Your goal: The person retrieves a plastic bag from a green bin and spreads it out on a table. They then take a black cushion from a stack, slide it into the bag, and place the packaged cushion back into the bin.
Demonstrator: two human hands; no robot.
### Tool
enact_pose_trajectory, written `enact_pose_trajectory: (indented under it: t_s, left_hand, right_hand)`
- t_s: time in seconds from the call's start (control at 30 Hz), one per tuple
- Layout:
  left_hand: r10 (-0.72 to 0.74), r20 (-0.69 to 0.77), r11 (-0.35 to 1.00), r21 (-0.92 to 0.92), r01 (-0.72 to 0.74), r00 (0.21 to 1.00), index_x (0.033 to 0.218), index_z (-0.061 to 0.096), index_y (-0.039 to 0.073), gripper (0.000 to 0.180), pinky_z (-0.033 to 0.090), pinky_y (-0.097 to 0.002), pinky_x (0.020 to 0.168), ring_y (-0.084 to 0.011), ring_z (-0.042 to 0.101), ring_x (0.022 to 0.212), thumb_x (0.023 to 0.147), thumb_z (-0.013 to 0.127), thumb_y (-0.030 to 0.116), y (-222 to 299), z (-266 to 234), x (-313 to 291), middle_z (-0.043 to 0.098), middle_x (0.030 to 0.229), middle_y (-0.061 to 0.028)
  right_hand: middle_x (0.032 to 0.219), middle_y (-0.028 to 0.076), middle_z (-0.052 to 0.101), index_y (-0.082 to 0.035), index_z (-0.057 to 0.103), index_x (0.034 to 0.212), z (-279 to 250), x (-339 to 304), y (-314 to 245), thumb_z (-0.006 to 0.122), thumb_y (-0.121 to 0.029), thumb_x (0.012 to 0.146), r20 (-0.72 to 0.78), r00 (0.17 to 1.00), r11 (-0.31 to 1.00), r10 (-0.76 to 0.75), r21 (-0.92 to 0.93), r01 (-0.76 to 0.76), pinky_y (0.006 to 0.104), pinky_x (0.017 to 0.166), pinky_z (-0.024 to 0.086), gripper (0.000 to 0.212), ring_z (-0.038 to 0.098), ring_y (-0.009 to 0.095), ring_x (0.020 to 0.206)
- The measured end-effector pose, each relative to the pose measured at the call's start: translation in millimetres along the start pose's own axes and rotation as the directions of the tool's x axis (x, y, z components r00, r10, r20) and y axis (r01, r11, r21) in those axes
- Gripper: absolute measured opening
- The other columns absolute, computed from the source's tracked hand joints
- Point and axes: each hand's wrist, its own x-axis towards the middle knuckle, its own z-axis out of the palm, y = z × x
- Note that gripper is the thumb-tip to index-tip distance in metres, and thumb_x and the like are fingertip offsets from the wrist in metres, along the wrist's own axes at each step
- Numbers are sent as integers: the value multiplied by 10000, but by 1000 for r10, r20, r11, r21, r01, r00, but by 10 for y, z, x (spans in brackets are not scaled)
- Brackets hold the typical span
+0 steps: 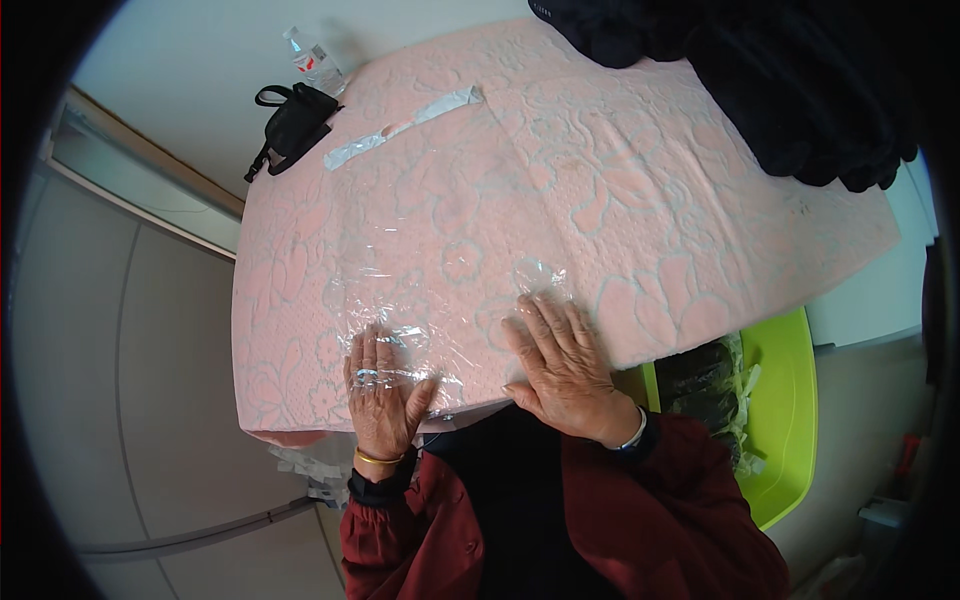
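Observation:
A clear plastic bag [400, 255] lies spread on a pink surface [640, 230] with a raised flower pattern. Across the bag's far end runs a whitish strip [400, 128], pinkish at one spot. My left hand [382, 405] rests flat near the front edge, fingers stretched forward, with shiny, wrinkled film over or around them. Flat on the surface to its right is my right hand [565, 370], fingers extended and thumb apart, its fingertips at the bag's right side. Neither hand grips anything.
A black pouch with a strap [298, 125] and a clear plastic bottle [313, 62] stand at the far left. Dark fluffy cloth [790, 90] covers the far right corner. Below the right edge is a lime-green bin [790, 400] holding dark items in clear wrapping [700, 385].

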Motion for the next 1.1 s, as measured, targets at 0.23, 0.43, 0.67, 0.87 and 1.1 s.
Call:
enact_pose_trajectory:
  t_s: [0.23, 0.43, 0.67, 0.87, 1.1]
  left_hand:
    - [-13, 1, 1000, 12, 13, 1000, 1438, 448, -11, 782, 262, -541, 1156, -426, 383, 1400, 944, 527, 591, 41, -24, 34, 441, 1504, -203]
    - [2, -10, 1000, -16, -3, 1000, 1421, 455, -26, 760, 276, -542, 1148, -432, 390, 1392, 927, 580, 540, 38, -34, 7, 434, 1500, -225]
    - [97, -6, 966, -241, -95, 995, 1418, 431, -61, 678, 302, -536, 1145, -447, 406, 1374, 937, 620, 378, 442, -11, 287, 437, 1476, -264]
    - [179, 32, 971, -167, -171, 983, 1405, 400, -114, 688, 346, -537, 1120, -472, 423, 1354, 959, 610, 366, 302, -21, 400, 436, 1447, -312]
    - [-2, -68, 998, -62, -3, 998, 1371, 390, -159, 861, 347, -556, 1115, -513, 408, 1346, 899, 664, 507, -37, 2, 267, 423, 1419, -371]
  right_hand:
    - [1561, 263, 302, 82, 356, 1463, 39, -4, -42, 682, -366, 858, 39, 998, 998, -55, 38, 53, 519, 1208, 187, 820, 284, 404, 1462]
    - [1569, 283, 271, 112, 339, 1461, 137, 215, -182, 660, -328, 881, 83, 993, 991, -84, 113, 74, 517, 1203, 193, 795, 270, 422, 1466]
    - [1575, 286, 261, 110, 344, 1461, 166, 418, -187, 655, -292, 878, 119, 983, 987, -139, 96, 128, 515, 1207, 184, 774, 240, 425, 1478]
    - [1578, 278, 261, 111, 319, 1474, 20, 417, -18, 645, -285, 881, 162, 986, 997, -45, 71, 34, 518, 1212, 170, 783, 231, 421, 1482]
    - [1591, 286, 212, 110, 213, 1512, -54, 412, 40, 635, -291, 891, 181, 978, 992, 101, -94, -85, 523, 1213, 162, 851, 215, 432, 1481]
